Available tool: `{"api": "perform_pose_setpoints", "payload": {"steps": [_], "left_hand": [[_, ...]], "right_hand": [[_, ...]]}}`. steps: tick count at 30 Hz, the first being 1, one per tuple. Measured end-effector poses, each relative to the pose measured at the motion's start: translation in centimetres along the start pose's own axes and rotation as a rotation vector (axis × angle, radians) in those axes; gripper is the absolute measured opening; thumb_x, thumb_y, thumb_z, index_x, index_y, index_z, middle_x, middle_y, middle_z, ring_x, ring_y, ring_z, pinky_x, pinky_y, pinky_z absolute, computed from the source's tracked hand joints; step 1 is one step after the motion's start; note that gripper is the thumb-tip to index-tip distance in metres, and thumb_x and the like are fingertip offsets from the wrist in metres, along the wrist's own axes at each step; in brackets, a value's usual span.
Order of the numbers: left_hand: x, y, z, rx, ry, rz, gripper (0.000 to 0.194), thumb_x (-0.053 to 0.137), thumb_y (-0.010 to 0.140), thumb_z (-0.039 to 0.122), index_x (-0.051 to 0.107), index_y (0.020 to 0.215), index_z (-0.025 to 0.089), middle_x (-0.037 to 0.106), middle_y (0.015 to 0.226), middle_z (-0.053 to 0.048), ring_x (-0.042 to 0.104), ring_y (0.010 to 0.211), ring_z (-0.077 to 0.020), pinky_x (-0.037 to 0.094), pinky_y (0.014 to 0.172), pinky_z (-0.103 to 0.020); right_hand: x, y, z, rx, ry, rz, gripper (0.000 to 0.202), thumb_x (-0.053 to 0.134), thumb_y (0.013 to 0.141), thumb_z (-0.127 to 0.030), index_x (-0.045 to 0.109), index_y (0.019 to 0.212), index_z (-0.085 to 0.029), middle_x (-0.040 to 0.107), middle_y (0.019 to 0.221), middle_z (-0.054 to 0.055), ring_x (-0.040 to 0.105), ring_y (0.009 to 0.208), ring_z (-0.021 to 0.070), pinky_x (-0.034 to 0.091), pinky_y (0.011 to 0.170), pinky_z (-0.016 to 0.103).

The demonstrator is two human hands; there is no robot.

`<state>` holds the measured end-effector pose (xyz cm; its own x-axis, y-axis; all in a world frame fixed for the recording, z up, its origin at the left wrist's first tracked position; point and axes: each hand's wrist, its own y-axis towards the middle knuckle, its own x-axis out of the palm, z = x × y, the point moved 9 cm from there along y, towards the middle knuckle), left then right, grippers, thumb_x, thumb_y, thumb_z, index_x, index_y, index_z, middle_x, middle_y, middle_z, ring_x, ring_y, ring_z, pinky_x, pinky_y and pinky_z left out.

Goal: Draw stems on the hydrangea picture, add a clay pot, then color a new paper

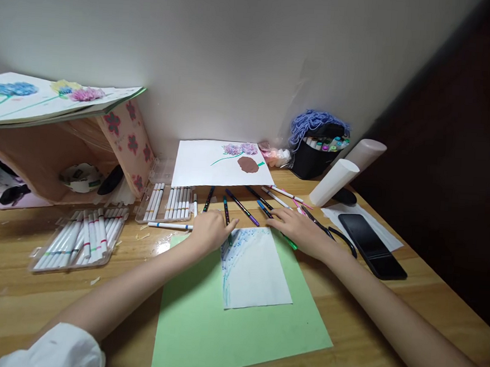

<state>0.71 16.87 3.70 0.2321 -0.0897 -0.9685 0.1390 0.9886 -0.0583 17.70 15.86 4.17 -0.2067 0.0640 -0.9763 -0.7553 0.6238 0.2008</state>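
Observation:
My left hand (209,229) is closed around a dark marker pen (227,209), thumb stretched over it. The pen's lower end is at the upper left of a white paper (259,274), which bears blue, purple and teal strokes along its top and left edge. Under that paper lies a larger light green sheet (238,339). My right hand (298,229) rests with fingers stretched at the paper's upper right corner. Beneath it, a blue pen end (264,208) and a green pen end (290,243) stick out; whether they are one pen is hidden.
Several pens lie behind the paper, among them a purple-tipped pen (243,208). White markers fill clear cases (114,255) on the left. A flower drawing (200,163) lies at the back. Scissors (320,222), a phone (372,245), a white roll (334,184) and a black pen holder (309,160) stand right.

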Motion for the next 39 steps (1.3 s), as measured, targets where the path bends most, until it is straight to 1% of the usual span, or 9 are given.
{"api": "perform_pose_setpoints", "payload": {"steps": [4,9,13,18,23,25,28,34,39], "left_hand": [[1.2,0.8,0.4,0.007,0.041,-0.027,0.026,0.044,0.084,0.024,0.061,0.072,0.01,0.066,0.078,-0.018,0.065,0.079,-0.0297,0.045,0.066,-0.034],[-0.1,-2.9,2.6,0.065,0.013,-0.062,0.025,0.038,0.087,0.021,0.059,0.08,0.011,0.066,0.078,-0.014,0.064,0.073,-0.0268,0.045,0.062,-0.033],[-1.3,-7.9,6.9,0.38,-0.196,-0.091,0.027,0.034,0.094,0.032,0.056,0.088,0.017,0.062,0.085,-0.007,0.06,0.075,-0.0212,0.047,0.065,-0.032],[-3.4,-10.3,7.4,0.595,-0.188,0.304,0.033,0.032,0.097,0.041,0.048,0.111,0.016,0.052,0.112,-0.014,0.05,0.099,-0.0255,0.044,0.078,-0.038],[0.1,-11.6,8.0,0.821,-0.001,0.101,0.028,0.033,0.098,0.029,0.052,0.082,0.016,0.059,0.079,-0.006,0.05,0.073,-0.0205,0.039,0.066,-0.034],[1.0,-12.2,7.0,0.838,-0.063,-0.074,0.029,0.036,0.097,0.029,0.051,0.076,0.017,0.058,0.073,-0.004,0.05,0.069,-0.0182,0.038,0.064,-0.031],[1.5,-11.7,4.5,0.73,-0.196,-0.21,0.029,0.033,0.098,0.028,0.051,0.078,0.018,0.061,0.077,-0.004,0.054,0.071,-0.0164,0.043,0.064,-0.028],[2.9,-11.3,5.1,0.939,-0.161,-0.086,0.027,0.037,0.097,0.032,0.055,0.092,0.013,0.045,0.137,-0.017,0.044,0.127,-0.0259,0.042,0.1,-0.042],[4.2,-11.3,5.3,0.969,-0.121,-0.13,0.031,0.037,0.097,0.032,0.057,0.09,0.01,0.043,0.138,-0.02,0.041,0.129,-0.0268,0.041,0.104,-0.041]], "right_hand": [[-0.3,0.7,1.0,0.031,-0.088,0.0,0.039,0.042,0.082,0.002,0.061,0.111,-0.017,0.062,0.114,0.015,0.055,0.105,0.0308,0.047,0.082,0.047],[-1.5,1.3,-3.7,0.01,0.065,0.14,0.046,0.041,0.086,-0.005,0.047,0.13,-0.018,0.064,0.103,0.011,0.057,0.093,0.0243,0.046,0.077,0.037],[-1.6,0.9,-7.3,0.009,0.163,0.137,0.022,0.042,0.089,-0.019,0.064,0.093,-0.019,0.059,0.075,0.007,0.052,0.072,0.0215,0.04,0.063,0.032],[-1.8,-1.4,-7.8,0.234,0.911,0.126,0.037,0.032,0.095,-0.033,0.053,0.068,-0.021,0.05,0.064,0.002,0.047,0.062,0.0161,0.037,0.06,0.03],[-0.4,-4.3,-8.4,0.308,1.457,-0.159,0.024,0.044,0.089,-0.042,0.055,0.098,-0.023,0.045,0.056,-0.003,0.042,0.051,0.013,0.032,0.049,0.026],[-0.5,-5.5,-6.2,0.367,1.487,-0.131,0.023,0.052,0.083,-0.044,0.058,0.092,-0.023,0.043,0.053,-0.003,0.038,0.046,0.0125,0.027,0.042,0.025],[-1.6,-7.1,-0.4,0.55,1.423,0.305,0.021,0.052,0.082,-0.042,0.054,0.093,-0.024,0.042,0.051,-0.005,0.033,0.04,0.0103,0.023,0.039,0.024],[3.2,-3.9,-2.7,0.504,1.261,0.012,0.014,0.056,0.085,-0.031,0.052,0.092,-0.02,0.065,0.083,0.003,0.062,0.08,0.017,0.045,0.069,0.028],[4.1,-3.5,-1.8,0.564,1.051,0.104,0.008,0.058,0.082,-0.027,0.056,0.084,-0.019,0.061,0.081,0.002,0.06,0.077,0.0166,0.044,0.066,0.027]]}}
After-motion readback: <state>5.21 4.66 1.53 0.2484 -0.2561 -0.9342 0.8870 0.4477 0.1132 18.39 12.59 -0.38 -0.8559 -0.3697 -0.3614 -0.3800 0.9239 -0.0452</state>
